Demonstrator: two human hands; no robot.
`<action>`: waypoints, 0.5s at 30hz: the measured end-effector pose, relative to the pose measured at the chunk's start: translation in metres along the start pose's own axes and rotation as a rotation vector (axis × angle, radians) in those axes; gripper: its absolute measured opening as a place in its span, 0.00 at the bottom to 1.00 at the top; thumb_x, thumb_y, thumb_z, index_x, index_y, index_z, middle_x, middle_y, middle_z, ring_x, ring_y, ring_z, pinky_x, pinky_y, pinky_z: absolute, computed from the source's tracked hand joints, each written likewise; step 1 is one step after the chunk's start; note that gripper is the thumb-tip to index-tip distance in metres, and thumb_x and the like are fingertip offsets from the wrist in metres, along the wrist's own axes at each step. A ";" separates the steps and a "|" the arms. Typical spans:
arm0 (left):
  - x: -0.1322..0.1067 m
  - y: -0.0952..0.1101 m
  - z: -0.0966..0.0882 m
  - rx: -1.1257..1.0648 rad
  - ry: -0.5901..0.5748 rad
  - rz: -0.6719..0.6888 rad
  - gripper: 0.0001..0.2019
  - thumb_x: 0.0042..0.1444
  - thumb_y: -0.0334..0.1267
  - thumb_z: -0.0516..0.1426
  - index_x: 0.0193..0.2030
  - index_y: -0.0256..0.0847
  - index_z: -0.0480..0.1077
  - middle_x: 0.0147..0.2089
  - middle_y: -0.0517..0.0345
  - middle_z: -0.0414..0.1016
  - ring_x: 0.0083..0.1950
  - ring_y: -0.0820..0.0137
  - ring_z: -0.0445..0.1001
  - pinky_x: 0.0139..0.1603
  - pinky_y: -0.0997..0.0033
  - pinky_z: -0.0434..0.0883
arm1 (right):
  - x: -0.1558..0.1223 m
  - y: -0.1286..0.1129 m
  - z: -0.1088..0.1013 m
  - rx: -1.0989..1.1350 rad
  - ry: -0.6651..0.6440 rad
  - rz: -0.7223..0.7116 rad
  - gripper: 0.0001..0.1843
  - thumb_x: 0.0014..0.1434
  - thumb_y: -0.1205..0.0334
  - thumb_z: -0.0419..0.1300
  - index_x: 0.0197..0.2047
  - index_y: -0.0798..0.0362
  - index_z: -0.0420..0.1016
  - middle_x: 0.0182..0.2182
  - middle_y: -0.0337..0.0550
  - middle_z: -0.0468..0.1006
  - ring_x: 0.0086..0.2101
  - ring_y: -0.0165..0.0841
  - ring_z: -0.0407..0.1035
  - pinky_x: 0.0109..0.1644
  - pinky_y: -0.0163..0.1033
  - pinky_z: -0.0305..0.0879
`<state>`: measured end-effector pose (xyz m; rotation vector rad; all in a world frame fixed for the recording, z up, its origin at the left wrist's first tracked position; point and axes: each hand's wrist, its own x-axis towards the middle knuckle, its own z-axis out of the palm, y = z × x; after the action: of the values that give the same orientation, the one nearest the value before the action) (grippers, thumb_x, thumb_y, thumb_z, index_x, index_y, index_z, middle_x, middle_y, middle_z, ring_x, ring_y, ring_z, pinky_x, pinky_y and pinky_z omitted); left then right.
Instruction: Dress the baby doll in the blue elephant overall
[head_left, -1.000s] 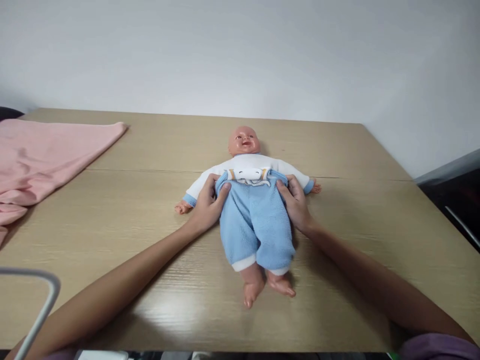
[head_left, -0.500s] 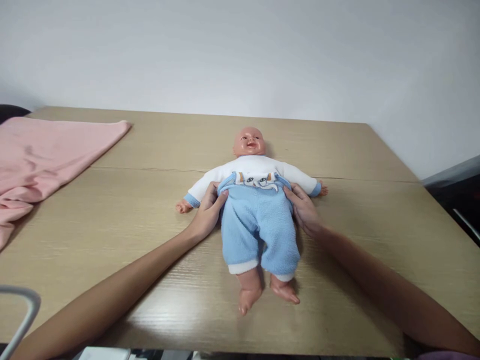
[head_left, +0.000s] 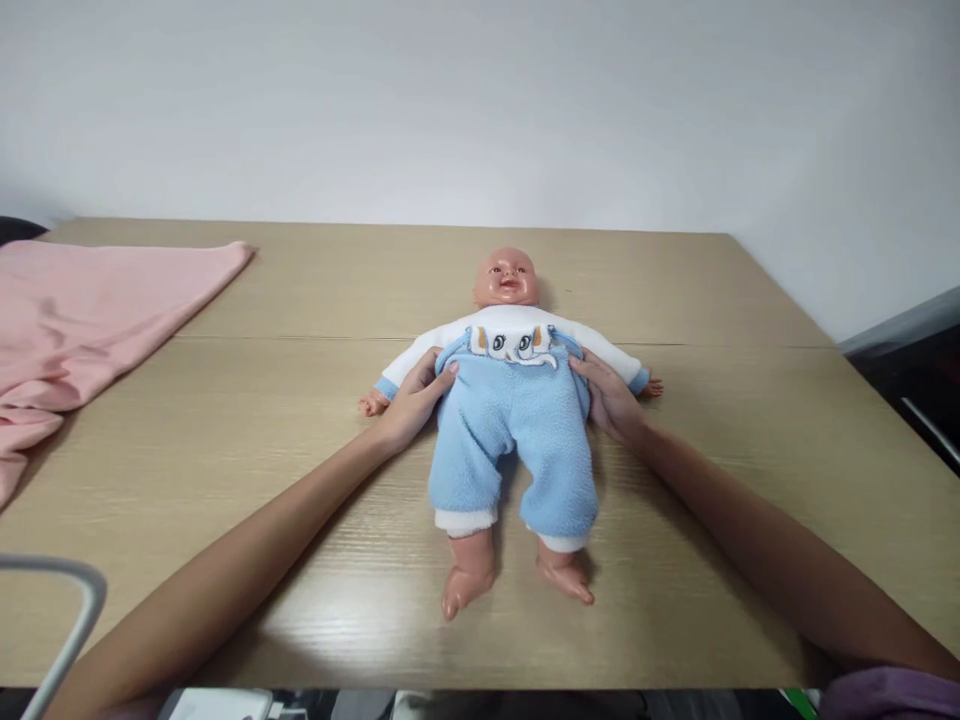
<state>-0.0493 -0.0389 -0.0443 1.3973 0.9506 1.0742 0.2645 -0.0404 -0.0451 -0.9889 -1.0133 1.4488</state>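
Observation:
A baby doll (head_left: 507, 278) lies on its back on the wooden table, head toward the wall, arms spread and bare feet toward me. It wears a white top (head_left: 420, 352) with blue cuffs and fuzzy light-blue trousers (head_left: 517, 420), with an elephant face at the waist. My left hand (head_left: 415, 395) pinches the trousers' waist at the left, thumb on top and fingers partly hidden beneath. On the opposite side my right hand (head_left: 607, 395) grips the waist edge the same way.
A crumpled pink cloth (head_left: 97, 310) covers the left part of the table (head_left: 300, 290). A white curved tube (head_left: 86, 590) juts in at the lower left. Below the near edge sits a white box-like object (head_left: 221, 703). A white wall rises behind.
The trousers' waist and both hands sit slightly higher up in the view. The doll's legs are spread wider, its left-hand foot having shifted left. Both hands keep hold of the waist.

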 end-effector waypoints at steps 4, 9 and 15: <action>-0.003 0.006 -0.012 0.289 -0.066 0.028 0.19 0.76 0.60 0.58 0.49 0.44 0.71 0.47 0.57 0.75 0.50 0.60 0.72 0.58 0.61 0.71 | 0.000 0.005 -0.013 -0.156 -0.007 -0.013 0.19 0.60 0.42 0.76 0.46 0.44 0.84 0.44 0.42 0.87 0.50 0.47 0.79 0.62 0.53 0.76; -0.006 0.011 -0.031 0.539 -0.184 0.145 0.18 0.71 0.55 0.59 0.55 0.43 0.76 0.54 0.48 0.82 0.59 0.48 0.76 0.68 0.49 0.72 | -0.010 -0.002 -0.030 -0.372 -0.052 -0.121 0.14 0.65 0.46 0.71 0.39 0.47 0.79 0.34 0.40 0.75 0.38 0.41 0.67 0.45 0.47 0.69; -0.008 0.012 -0.039 0.505 -0.316 0.137 0.25 0.67 0.51 0.65 0.67 0.43 0.75 0.71 0.39 0.78 0.77 0.41 0.70 0.82 0.40 0.63 | -0.027 -0.010 -0.037 -0.511 -0.112 -0.155 0.12 0.59 0.53 0.76 0.43 0.46 0.84 0.41 0.42 0.80 0.45 0.44 0.72 0.51 0.49 0.72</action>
<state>-0.0897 -0.0373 -0.0326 2.0031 0.9361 0.6988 0.3055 -0.0635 -0.0456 -1.1650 -1.5554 1.1479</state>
